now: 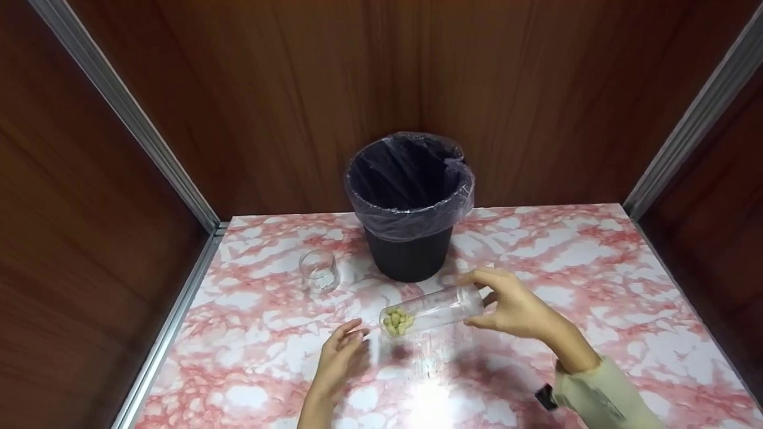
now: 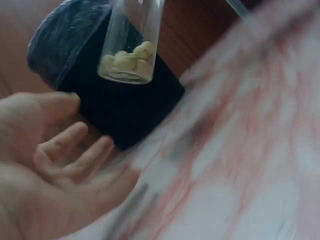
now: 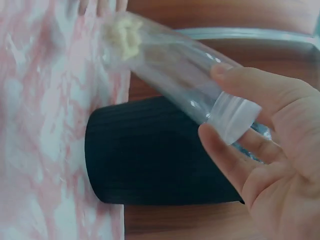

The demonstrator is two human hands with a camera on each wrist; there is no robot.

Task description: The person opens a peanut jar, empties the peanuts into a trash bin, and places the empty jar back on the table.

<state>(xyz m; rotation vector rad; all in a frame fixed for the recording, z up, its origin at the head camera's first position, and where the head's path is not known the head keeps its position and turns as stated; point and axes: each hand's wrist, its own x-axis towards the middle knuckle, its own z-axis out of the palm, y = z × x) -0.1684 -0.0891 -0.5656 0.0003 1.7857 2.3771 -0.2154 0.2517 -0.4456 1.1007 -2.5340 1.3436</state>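
Left hand (image 1: 337, 357) just beside pinched bottle (image 1: 432, 310).

No text, label, brand, number or sign can be read in any view: the jar (image 1: 432, 313), the bin (image 1: 410, 205) and the glass (image 1: 319, 271) all bear no legible marking.

The left wrist view is smeared across its right half — the marble table (image 2: 250, 150) there is only pink and white streaks; the clear bottle (image 2: 131, 40) is cut off by the top edge, so its cap end is out of view. In the right wrist view the right hand (image 3: 270, 150) runs off the right and bottom edges; the black bin (image 3: 160, 152) shows only its side. The pale pellets (image 1: 398, 320) are too small to identify — perhaps beans.
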